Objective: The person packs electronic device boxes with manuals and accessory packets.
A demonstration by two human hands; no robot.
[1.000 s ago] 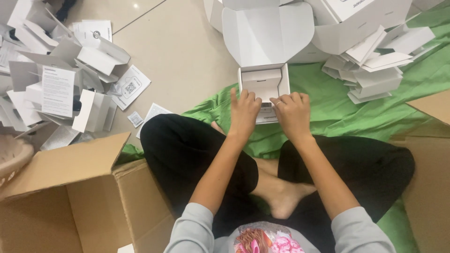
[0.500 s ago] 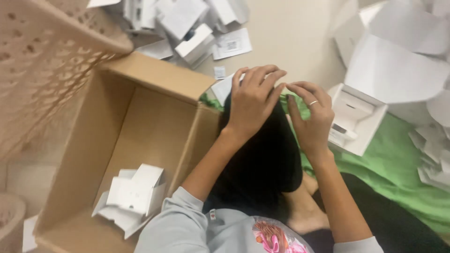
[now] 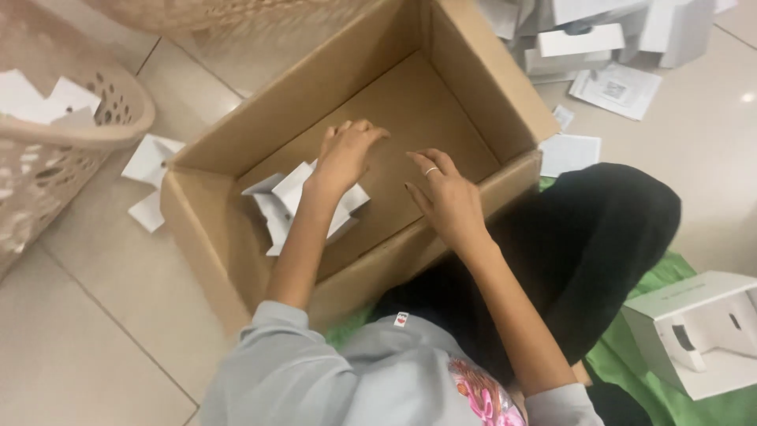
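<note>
Item: open cardboard box, brown, flaps up, sitting on the tiled floor just in front of the seated person's knees. Contents: a small heap of white folded card inserts, lying in the near left corner of the box floor. Left hand is reaching down into the box, fingers loosely curled and empty, hovering just above and beside the heap; whether it is touching the inserts cannot be told. Right hand, wearing a ring, is hanging over the near wall of the box, fingers spread and gripping nothing. Surroundings: a pink perforated plastic basket holding white card pieces is standing to the left of the box; loose white scraps are lying on the floor between basket and box; a pile of white packaging and paper leaflets is lying beyond the box's far right corner; an open white carton is resting on green cloth at lower right.
</note>
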